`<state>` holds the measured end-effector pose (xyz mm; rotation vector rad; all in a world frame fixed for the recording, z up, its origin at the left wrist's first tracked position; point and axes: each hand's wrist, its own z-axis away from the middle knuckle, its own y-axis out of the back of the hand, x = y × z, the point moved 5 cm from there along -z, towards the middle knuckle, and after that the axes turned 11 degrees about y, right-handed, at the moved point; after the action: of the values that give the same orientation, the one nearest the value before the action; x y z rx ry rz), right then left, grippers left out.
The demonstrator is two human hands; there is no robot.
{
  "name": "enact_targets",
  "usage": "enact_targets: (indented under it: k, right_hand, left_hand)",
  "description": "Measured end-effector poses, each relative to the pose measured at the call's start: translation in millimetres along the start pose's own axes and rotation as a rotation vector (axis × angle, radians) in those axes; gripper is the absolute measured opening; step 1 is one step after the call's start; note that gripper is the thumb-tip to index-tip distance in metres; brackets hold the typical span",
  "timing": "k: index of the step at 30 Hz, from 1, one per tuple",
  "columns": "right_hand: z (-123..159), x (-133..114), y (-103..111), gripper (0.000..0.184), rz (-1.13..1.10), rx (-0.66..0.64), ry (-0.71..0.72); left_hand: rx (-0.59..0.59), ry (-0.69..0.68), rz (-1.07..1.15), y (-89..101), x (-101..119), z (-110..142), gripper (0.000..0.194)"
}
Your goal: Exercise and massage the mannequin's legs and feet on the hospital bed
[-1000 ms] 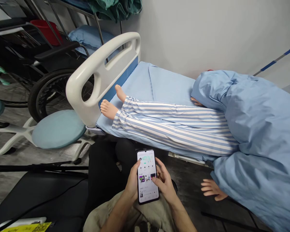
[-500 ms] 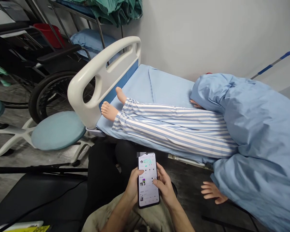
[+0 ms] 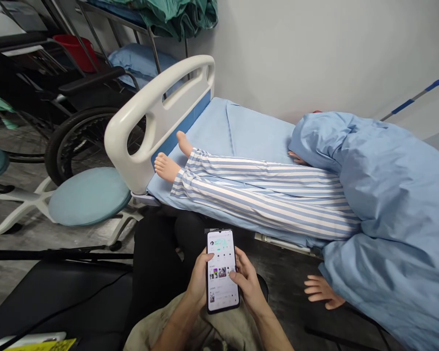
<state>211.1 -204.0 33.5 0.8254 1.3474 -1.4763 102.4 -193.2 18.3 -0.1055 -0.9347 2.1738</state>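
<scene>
Both my hands hold a black smartphone [image 3: 222, 271] low in front of me, above my lap, with its lit screen showing a page of small pictures. My left hand [image 3: 201, 280] wraps the phone's left edge. My right hand [image 3: 246, 282] grips the right edge, its thumb on the screen. Beyond the phone lies a patient manikin on a hospital bed [image 3: 256, 129], in blue-and-white striped trousers [image 3: 263, 197] with bare feet [image 3: 166, 167]. A blue cloth [image 3: 395, 195] hides its upper body. Its hand [image 3: 320, 291] hangs past the bed's near side, well away from my hands.
A white bed footboard [image 3: 157, 117] stands left of the feet. Further left are a wheelchair [image 3: 84, 136] and a round teal stool [image 3: 89, 196]. A black padded surface [image 3: 54, 297] lies at lower left. A metal shelf behind holds a blue pillow [image 3: 139, 63] and green cloth [image 3: 175, 14].
The phone's page has scrolled, showing different pictures. My right thumb rests on the screen, and the whole view has shifted slightly.
</scene>
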Motion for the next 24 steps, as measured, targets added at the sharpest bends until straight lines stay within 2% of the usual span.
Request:
enact_targets:
  k: [15,24]
  right_hand:
    - [3.0,2.6,-1.7,0.059,-0.003,-0.042,0.062]
    - [5.1,6.5,-2.0,0.065,0.009,-0.059,0.075]
  left_hand:
    - [-0.029,-0.047,-0.084,9.6,-0.3,-4.3,0.03]
    - [-0.031,-0.047,-0.075,7.2,1.0,-3.5,0.03]
